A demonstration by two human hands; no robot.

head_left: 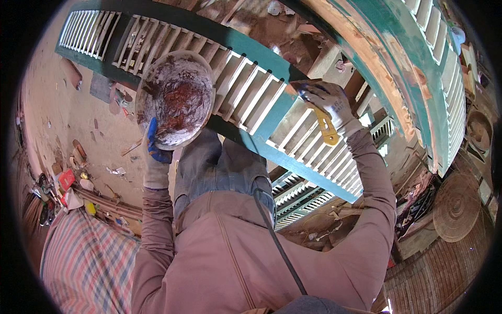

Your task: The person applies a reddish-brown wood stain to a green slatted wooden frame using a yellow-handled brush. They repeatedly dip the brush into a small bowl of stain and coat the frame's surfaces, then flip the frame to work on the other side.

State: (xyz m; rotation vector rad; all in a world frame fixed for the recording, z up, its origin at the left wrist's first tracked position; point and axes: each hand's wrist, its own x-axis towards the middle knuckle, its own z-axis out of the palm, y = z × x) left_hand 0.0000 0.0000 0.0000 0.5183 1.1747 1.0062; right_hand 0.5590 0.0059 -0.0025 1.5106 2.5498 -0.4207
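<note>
My left hand point(159, 149), in a blue-and-white work glove, grips the near rim of a round bowl point(209, 99). Smeared reddish-brown paste point(184, 99) coats its inside. My right hand point(332, 102), in a pale glove, is closed around a yellow utility knife point(326, 128); the handle sticks out below the palm and its working end is hidden. The fingers are at the frame of a green louvered shutter point(277, 112), beside a bare orange-brown patch on a cross rail. That shutter runs slantwise below both hands, and the bowl is above its slats.
Another green louvered shutter point(387, 68) with a bare wood edge stands close on the right. More shutters point(300, 196) lie lower down. Scraps and tools point(78, 183) litter the left floor beside a checked cloth point(94, 256). A round woven basket point(456, 206) is at far right.
</note>
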